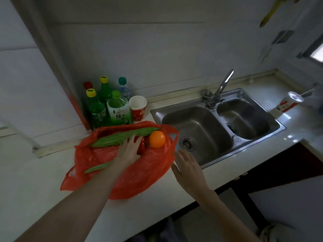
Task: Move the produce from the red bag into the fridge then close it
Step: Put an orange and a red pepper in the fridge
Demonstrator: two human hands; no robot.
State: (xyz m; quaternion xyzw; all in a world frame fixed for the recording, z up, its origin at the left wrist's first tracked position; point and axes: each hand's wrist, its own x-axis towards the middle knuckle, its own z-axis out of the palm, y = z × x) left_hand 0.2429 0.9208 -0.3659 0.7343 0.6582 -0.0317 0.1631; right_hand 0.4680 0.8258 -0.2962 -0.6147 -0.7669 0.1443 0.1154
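While the red bag [122,172] lies open on the white counter [35,189], near its front edge and just left of the sink [218,126], the left hand [130,149] reaches into the bag's mouth. Fingers straight and slightly spread, tips lying on a long green gourd [122,137] and against a red item beside it, too hidden to name. No grip on either.

Gourd lies across the far side of the bag, end to end. Orange [157,139] sits in the bag at its right end, just beside the gourd's tip, touching nothing of the hand. A smaller green vegetable [97,168] lies on the bag's near-left part, partly under the left forearm.

Right hand [189,170] hovers over the counter's front edge, between bag and sink; fingers straight, close together, palm down, holding nothing. Whether it touches the bag's edge cannot be told.

Back left corner of counter: cluster of green bottles [108,105], a paper cup [138,107] just right of them. Tap [222,86] at the sink's back rim. Another cup [290,102] with a straw at the counter's far right.
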